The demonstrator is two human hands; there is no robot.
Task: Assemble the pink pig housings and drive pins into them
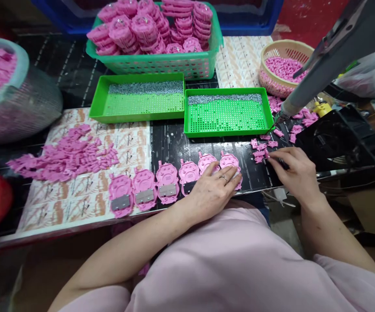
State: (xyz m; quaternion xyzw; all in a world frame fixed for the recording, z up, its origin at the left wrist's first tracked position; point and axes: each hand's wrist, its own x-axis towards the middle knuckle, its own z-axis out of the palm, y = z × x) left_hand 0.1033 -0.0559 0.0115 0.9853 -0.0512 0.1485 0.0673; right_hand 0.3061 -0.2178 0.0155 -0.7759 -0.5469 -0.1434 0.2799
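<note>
Resting flat and open-fingered on the pink shells point(229, 164), left hand point(211, 188); right hand point(296, 171) pinching a small pink piece point(259, 155)

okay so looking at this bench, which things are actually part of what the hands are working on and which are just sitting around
In use:
- left hand resting on the row of pink shells
- right hand at the small pink clips
- hanging driver, tip near them

Lying about:
- green screw trays
- green basket
- wicker basket
- loose pink pile
</note>
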